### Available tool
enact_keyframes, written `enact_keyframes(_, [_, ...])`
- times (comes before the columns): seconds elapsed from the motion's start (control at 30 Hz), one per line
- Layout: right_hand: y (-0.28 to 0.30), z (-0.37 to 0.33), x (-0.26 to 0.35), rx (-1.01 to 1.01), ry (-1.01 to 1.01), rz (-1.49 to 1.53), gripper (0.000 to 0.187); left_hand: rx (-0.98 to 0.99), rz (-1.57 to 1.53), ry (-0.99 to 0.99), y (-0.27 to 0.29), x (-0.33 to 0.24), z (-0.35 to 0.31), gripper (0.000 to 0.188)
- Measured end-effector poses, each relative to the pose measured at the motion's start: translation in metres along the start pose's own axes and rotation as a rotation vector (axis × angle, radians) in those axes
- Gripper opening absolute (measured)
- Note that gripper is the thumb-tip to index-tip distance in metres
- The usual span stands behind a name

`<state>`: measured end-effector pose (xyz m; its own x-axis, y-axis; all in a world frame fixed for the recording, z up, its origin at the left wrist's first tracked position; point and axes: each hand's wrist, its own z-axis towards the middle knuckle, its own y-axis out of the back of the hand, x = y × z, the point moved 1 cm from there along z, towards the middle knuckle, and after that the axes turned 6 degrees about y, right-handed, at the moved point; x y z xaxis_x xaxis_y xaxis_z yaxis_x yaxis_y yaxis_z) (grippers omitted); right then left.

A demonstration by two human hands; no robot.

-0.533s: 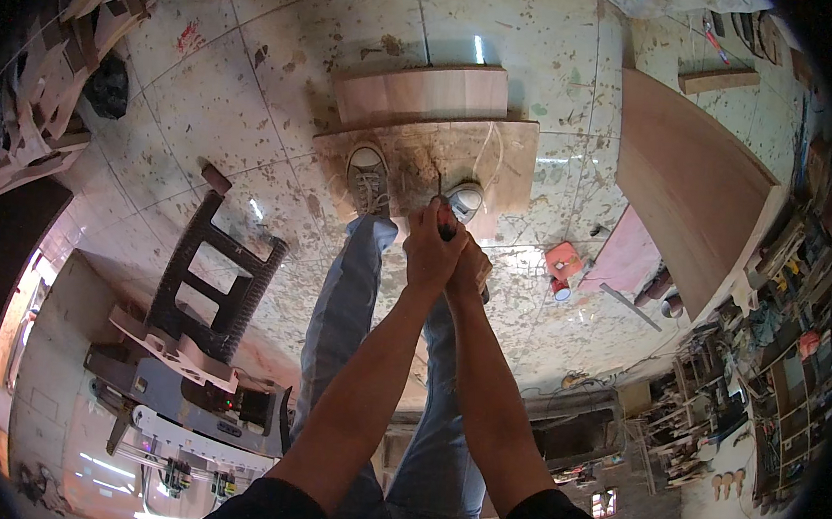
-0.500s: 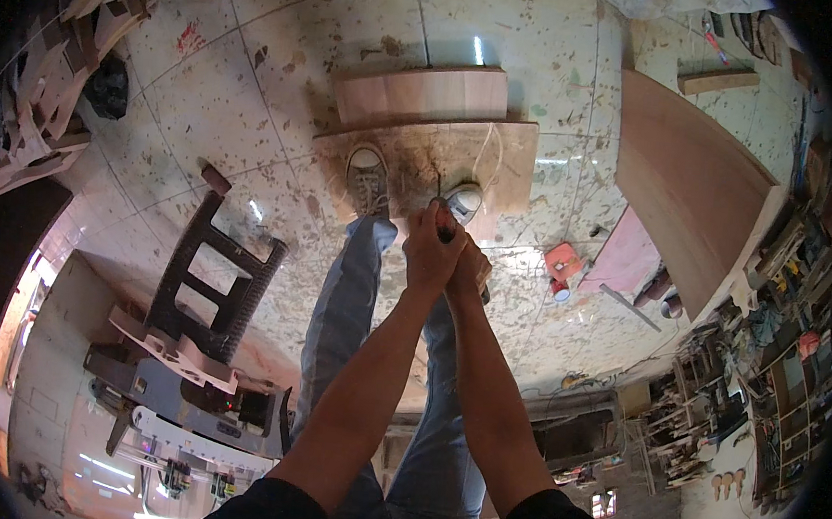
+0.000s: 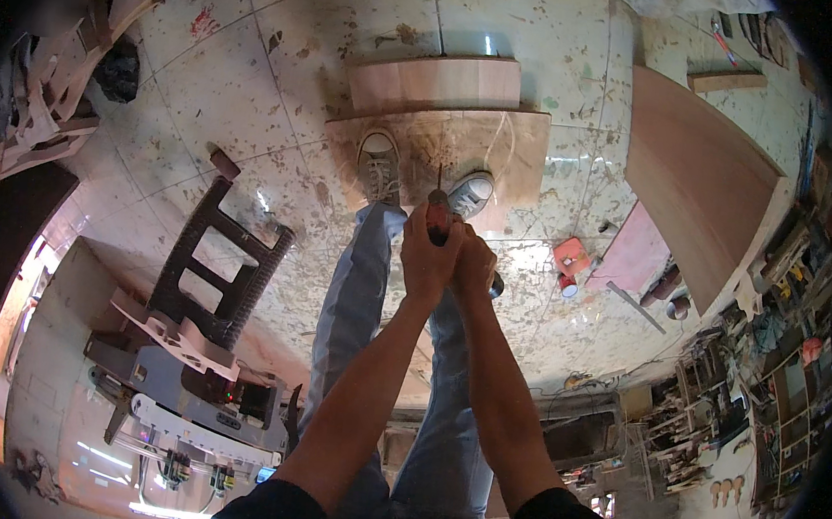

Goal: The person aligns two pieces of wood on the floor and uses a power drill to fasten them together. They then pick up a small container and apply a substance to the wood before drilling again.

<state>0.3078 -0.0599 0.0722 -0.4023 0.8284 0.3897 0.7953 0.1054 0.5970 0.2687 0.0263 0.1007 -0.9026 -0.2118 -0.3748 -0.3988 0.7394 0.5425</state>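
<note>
Over the near edge of the flat pale wooden board (image 3: 501,145) on the speckled tiled floor (image 3: 225,92), left hand (image 3: 428,253) and right hand (image 3: 474,264) both clench the red-handled screwdriver (image 3: 438,213), blade down, while grey sneakers (image 3: 380,165) apparently pin the board steady.

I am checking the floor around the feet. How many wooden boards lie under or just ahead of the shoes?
2. One wooden board lies under both shoes; a second, thicker board lies just beyond it. Others may be hidden beneath.
</note>
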Motion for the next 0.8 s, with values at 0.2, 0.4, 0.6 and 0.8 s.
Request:
enact_keyframes(0.2, [0.005,-0.017,0.030,-0.074,0.027,0.054,0.034,-0.024,0.008,-0.077,0.026,0.007,-0.008,0.064])
enact_keyframes(0.4, [0.007,-0.008,0.032,-0.038,-0.040,0.098,0.044,0.000,0.050,-0.081,0.031,-0.007,-0.003,0.066])
enact_keyframes(0.6, [0.004,-0.006,0.035,-0.004,-0.045,0.127,0.049,0.005,0.019,-0.099,0.027,0.004,0.003,0.065])
enact_keyframes(0.8, [-0.002,-0.007,0.034,0.019,-0.050,0.092,0.047,0.000,0.050,-0.105,0.028,0.010,0.003,0.066])
